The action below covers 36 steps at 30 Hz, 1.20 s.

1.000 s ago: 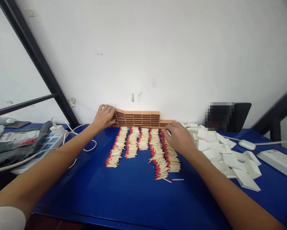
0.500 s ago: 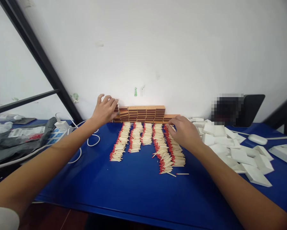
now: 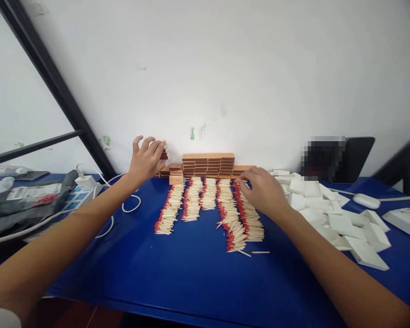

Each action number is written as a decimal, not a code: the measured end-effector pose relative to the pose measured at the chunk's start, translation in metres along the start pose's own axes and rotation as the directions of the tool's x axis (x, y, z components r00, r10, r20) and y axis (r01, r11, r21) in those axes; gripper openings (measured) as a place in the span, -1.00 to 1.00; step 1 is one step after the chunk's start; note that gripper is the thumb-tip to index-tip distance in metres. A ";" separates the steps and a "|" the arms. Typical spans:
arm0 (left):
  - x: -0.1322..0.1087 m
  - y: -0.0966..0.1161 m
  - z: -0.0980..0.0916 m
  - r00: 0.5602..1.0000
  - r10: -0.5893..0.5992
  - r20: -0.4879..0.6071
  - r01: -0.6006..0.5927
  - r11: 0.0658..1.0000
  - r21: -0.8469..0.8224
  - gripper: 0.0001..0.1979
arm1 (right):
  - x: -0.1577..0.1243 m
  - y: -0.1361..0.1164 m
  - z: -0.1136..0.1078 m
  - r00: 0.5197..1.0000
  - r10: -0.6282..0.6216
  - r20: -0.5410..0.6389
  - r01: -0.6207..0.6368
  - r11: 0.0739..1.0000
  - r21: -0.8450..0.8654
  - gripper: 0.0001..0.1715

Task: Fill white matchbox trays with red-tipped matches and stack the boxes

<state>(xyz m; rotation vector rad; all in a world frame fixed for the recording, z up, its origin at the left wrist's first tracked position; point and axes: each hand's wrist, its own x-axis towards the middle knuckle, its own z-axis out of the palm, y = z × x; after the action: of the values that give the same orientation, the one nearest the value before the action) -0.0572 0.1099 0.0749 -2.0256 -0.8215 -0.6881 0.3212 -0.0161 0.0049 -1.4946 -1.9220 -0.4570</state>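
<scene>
My left hand (image 3: 146,158) is closed on a small stack of matchboxes (image 3: 165,153), held above the left end of a matchbox wall (image 3: 208,165). Below it, a short pile of matchboxes stands beside the wall, and one matchbox (image 3: 176,180) leans forward over the matches. My right hand (image 3: 264,189) rests at the far end of the rightmost row of red-tipped matches (image 3: 254,223), thumb and fingers curled together. What lies between those fingers is hidden. Several more rows of matches (image 3: 170,209) lie on the blue table (image 3: 177,278).
White matchbox trays (image 3: 341,225) are heaped at the right, near a dark phone-like device (image 3: 353,159) and a white power strip (image 3: 405,221). At the left lie a grey plastic bag (image 3: 27,202), a blue-and-white socket strip (image 3: 75,197) and white cables (image 3: 132,205). A wall stands behind.
My left hand has drawn slightly left, away from the matchbox wall, with its stack. The pile at the wall's left end has shifted, and one matchbox has tipped forward. My right hand stays put.
</scene>
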 end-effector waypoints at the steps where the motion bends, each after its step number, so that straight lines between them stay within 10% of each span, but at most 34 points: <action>1: 0.002 0.003 -0.002 0.999 -0.001 -0.039 0.000 1.000 -0.004 -0.46 | 0.000 0.000 0.001 1.000 0.001 -0.010 -0.001 1.000 -0.005 -0.83; 9: 0.060 0.076 -0.012 0.969 0.165 -0.182 -0.195 0.967 -0.165 -0.46 | 0.003 0.008 -0.003 0.938 0.194 -0.287 -0.222 0.973 -0.069 -0.80; 19: 0.151 0.210 0.033 0.953 0.301 0.029 -0.290 0.937 -0.194 -0.57 | 0.010 0.039 -0.013 0.786 0.315 -0.531 -0.390 0.920 -0.032 -0.85; 36: 0.133 0.206 0.059 0.925 0.379 -0.014 -0.372 0.901 -0.222 -0.63 | 0.012 0.033 -0.020 0.842 0.287 -0.457 -0.323 0.947 -0.001 -0.79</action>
<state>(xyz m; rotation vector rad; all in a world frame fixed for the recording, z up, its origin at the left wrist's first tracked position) 0.1927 0.1070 0.0393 -2.3139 -0.3581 -0.5458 0.3568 -0.0104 0.0241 -1.5454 -1.2894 -0.6710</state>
